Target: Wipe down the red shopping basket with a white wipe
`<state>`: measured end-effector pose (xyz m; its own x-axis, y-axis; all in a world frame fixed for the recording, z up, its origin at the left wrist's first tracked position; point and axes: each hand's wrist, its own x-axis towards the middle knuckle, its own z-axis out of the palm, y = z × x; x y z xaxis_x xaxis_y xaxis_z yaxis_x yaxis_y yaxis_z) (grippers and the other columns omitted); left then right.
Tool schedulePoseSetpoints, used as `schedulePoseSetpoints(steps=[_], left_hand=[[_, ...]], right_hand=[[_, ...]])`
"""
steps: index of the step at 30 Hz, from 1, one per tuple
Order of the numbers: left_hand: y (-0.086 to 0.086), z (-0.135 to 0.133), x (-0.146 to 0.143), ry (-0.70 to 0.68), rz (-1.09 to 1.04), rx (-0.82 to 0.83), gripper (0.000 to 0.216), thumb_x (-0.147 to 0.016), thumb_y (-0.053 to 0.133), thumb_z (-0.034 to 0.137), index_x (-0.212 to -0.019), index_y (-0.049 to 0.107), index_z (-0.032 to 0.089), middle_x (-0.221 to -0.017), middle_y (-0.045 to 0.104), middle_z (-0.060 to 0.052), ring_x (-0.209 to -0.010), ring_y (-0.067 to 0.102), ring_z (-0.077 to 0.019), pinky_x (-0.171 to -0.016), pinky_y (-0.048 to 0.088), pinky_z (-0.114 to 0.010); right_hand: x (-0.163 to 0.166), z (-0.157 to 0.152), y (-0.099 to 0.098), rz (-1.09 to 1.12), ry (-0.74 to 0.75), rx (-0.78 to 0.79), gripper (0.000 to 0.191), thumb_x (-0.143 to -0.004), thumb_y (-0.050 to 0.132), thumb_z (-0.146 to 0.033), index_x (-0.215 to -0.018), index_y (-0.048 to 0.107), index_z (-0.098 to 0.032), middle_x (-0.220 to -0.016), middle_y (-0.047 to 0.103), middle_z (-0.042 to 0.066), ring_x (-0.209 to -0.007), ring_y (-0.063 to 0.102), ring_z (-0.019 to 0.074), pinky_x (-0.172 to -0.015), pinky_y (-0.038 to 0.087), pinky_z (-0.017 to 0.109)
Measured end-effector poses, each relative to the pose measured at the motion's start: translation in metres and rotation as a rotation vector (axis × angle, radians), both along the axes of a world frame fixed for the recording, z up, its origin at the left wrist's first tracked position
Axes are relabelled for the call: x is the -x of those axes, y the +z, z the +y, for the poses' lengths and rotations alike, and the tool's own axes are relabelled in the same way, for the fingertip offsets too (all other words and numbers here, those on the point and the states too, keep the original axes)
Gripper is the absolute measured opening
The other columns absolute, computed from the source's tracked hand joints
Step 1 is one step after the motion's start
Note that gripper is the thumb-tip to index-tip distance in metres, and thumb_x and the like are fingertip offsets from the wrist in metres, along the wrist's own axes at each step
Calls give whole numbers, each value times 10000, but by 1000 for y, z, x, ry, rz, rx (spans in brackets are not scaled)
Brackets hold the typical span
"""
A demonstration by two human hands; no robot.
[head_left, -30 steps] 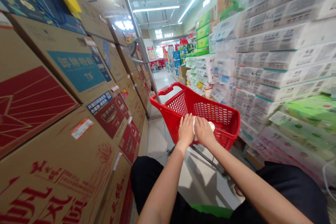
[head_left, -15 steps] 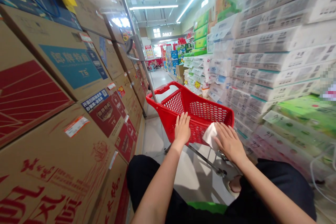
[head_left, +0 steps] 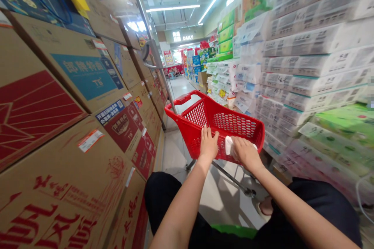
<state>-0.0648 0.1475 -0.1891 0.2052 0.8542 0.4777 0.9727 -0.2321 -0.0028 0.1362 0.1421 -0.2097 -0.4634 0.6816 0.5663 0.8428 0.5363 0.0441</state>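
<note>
A red plastic shopping cart [head_left: 238, 124] stands in front of me, its slotted basket side turned toward me. My left hand [head_left: 209, 144] rests against the near side of the basket, fingers stretched out and holding nothing. To its right, my right hand [head_left: 246, 152] presses a white cloth [head_left: 229, 146] to the same side panel. Part of the cloth is hidden under the palm; it could be a tissue or wipe. Beneath the basket runs the cart's metal frame [head_left: 230, 179].
Stacked cardboard boxes [head_left: 84, 78] line the left, with a metal pole [head_left: 157, 46] in front of the cart handle. Packs of wrapped paper [head_left: 306, 62] are piled on the right. A bit of something green [head_left: 233, 230] shows beneath me between my knees.
My right hand has moved left and slightly up along the basket side with the white cloth, its fingers curling more. My left hand has shifted a little right in the picture, with the whole view shifting slightly.
</note>
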Motion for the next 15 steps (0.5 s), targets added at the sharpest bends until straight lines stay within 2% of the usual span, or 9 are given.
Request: schedulePoseSetpoints(steps=[4,7,11,13,15], left_hand=[[0,0,5,-35,-58,-4,603,-768,619,184,-1353,486,129,-1529,309,-208,-1493,50,-370,-1211,96,-573],[1,0,4,-69,-97,-10,605,-751,632,185,-1337,493,130,-1528,305,-210,-1496,27,-364,-1215,90,-567],[2,0,-2,-50,-122,12,628,-714,674,219,-1310,498,137,-1546,277,-199,-1494,-19,-379,-1206,58,-605],[2,0,-5,-24,-116,14,636,-703,691,237,-1299,500,130,-1544,277,-204,-1489,-33,-395,-1200,49,-618],[2,1,-4,-10,-102,15,645,-701,699,248,-1300,496,123,-1533,291,-213,-1487,-23,-406,-1197,55,-623]], right_hand=[[-46,-4,-7,68,44,81,398,-966,390,-284,-1312,544,-161,-1174,672,108,-1010,600,239,-895,436,358],[-59,-9,-5,120,45,101,396,-972,354,-287,-1268,593,-180,-1177,688,95,-1049,609,229,-919,424,348],[-34,-13,11,100,-153,154,395,-975,356,-425,-1044,670,-194,-959,730,101,-879,651,237,-778,424,339],[-13,-14,22,38,-226,184,456,-962,367,-545,-934,656,-193,-851,723,109,-788,658,238,-708,403,328],[4,-13,31,-8,-275,210,502,-969,329,-584,-881,640,-200,-791,717,104,-722,662,229,-652,376,312]])
